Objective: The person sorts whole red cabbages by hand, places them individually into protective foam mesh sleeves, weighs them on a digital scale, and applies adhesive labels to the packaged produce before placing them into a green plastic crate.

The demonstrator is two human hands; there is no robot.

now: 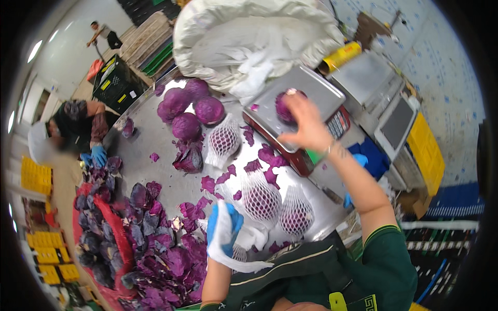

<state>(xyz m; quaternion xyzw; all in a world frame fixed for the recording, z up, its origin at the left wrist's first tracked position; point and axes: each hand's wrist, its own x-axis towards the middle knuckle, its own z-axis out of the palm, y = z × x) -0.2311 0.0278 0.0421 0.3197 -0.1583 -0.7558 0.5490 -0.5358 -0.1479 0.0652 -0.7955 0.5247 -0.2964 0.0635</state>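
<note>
My bare right hand (pixel 310 123) reaches over a small red cabbage (pixel 284 108) on the steel pan of a scale (pixel 306 83). Its fingertips lie at the cabbage's upper right side, and the thumb stands apart below it. In a blue glove, my left hand (pixel 228 228) is closed on a white foam net sleeve (pixel 222 241), whose tail hangs across my wrist. Between my arms lie red cabbages in white foam nets (pixel 261 199), (pixel 296 215). Another netted cabbage (pixel 224 141) sits farther off, beside several bare red cabbages (pixel 185 126).
Loose purple leaves (pixel 166 254) heap at the near left, by a red net bag (pixel 122 243). A large white-lined container (pixel 207 46) stands at the far side. A knife (pixel 332 195) lies right of the nets. At left, a co-worker's blue-gloved hand (pixel 98 155) touches leaves.
</note>
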